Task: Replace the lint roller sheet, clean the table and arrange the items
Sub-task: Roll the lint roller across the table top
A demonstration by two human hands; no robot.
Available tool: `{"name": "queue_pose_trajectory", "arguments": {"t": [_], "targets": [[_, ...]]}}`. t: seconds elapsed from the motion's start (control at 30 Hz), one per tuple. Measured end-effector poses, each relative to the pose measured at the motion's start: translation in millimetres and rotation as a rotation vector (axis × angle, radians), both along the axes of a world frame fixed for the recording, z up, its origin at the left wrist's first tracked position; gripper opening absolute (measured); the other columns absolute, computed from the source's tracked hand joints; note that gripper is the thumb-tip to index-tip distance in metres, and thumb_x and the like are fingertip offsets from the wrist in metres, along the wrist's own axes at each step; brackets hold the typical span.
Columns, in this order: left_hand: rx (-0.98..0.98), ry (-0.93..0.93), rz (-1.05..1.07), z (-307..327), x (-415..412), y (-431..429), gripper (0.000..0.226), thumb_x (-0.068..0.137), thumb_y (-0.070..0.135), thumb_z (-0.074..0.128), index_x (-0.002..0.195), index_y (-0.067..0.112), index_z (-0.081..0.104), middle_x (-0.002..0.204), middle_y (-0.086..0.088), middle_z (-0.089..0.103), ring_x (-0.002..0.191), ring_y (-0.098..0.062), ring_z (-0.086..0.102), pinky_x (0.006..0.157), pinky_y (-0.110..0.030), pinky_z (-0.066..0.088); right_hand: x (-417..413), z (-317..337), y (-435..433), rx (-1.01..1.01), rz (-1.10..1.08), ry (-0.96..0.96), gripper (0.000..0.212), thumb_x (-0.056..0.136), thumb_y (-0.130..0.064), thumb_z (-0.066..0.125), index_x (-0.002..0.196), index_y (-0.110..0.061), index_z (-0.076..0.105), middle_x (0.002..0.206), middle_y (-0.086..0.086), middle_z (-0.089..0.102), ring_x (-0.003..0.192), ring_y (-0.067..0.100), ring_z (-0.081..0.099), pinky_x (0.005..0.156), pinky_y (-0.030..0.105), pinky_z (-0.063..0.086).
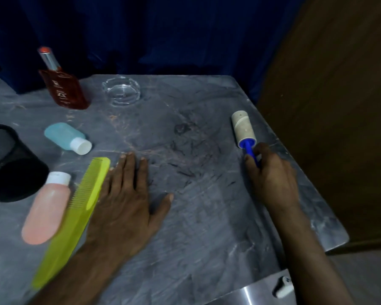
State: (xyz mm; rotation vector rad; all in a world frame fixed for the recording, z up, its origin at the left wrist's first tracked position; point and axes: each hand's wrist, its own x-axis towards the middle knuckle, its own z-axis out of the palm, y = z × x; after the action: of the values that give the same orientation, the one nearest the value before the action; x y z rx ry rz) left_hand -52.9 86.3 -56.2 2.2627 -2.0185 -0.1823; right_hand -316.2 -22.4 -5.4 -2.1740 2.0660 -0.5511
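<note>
Blue-handled lint roller [245, 131] at right edge of tabletop [207, 216], right hand [271, 175] gripping its thin stiff handle, left hand [123, 201] flat and empty; looks light, sheet tacky, so hold the handle.

You get nothing readable here. The amber bottle [64, 90] carries pale print on its front, but it's too blurred for you to make out any letters.
</note>
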Motion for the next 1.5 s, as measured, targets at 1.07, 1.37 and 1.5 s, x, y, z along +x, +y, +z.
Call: {"name": "queue_pose_trajectory", "arguments": {"t": [1.07,1.37,1.5], "targets": [[-0.04,0.075,0.018,-7,1,-1,0.103,0.092,0.079,0.005,0.171,0.014,-0.012,0.18,-0.014,-0.015,0.168,-0.028,-0.013,0.136,-0.046,-0.006,122,-6,20,-0.045,0.373,-0.099,0.025,0.096,-0.032,0.067,0.115,-0.016,0.067,0.088,0.011,0.075,0.081,0.036,0.07,0.07,0.042,0.056],[-0.053,0.056,0.005,-8,1,-1,0.098,0.098,0.075,0.011,0.17,0.012,-0.011,0.18,-0.017,-0.011,0.168,-0.03,-0.013,0.133,-0.043,-0.013,146,-12,35,-0.039,0.47,-0.167,0.028,0.098,-0.038,0.063,0.118,-0.018,0.065,0.095,0.006,0.075,0.082,0.028,0.07,0.073,0.04,0.057],[-0.049,0.047,0.011,-7,1,0,0.1,0.098,0.077,0.012,0.17,0.012,-0.012,0.18,-0.017,-0.012,0.168,-0.029,-0.013,0.135,-0.044,-0.011,142,-12,31,-0.014,0.449,-0.157,0.027,0.099,-0.039,0.062,0.117,-0.02,0.064,0.095,0.005,0.075,0.085,0.028,0.07,0.074,0.038,0.056]]}}
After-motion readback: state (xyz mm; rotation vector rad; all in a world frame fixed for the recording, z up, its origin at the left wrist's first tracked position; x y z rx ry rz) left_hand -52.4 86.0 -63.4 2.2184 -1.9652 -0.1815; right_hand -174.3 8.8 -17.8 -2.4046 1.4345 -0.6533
